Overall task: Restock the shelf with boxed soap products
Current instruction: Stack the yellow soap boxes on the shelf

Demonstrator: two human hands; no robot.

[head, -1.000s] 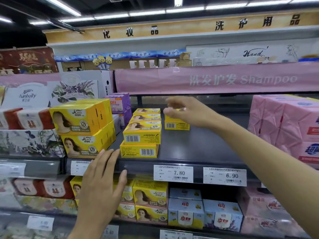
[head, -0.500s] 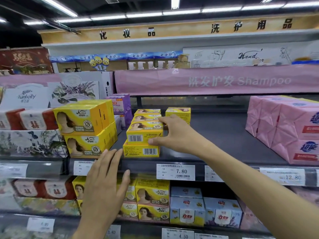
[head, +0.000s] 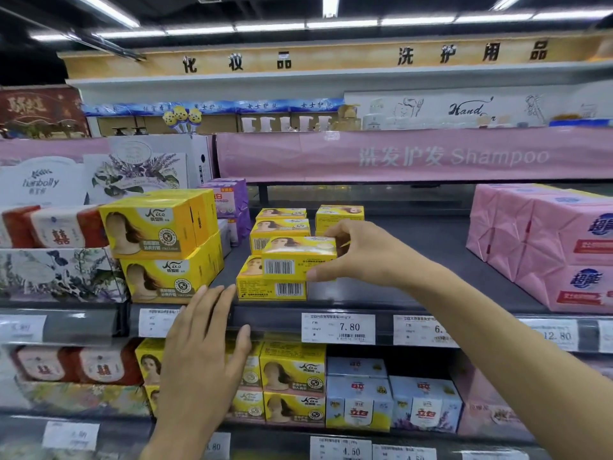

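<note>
1 soap box, gripped by right hand, has shifted rightward atop its stack; left hand open.

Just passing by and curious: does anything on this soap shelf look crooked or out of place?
Only slightly: the small yellow box pinched by the right hand is offset to the right of the front box beneath it, not squared up. Nothing looks spilled or damaged.

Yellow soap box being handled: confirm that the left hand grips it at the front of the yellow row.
Wrong hand. The head view shows the right hand gripping the yellow soap box at the front of the yellow row; the left hand is open.
</note>
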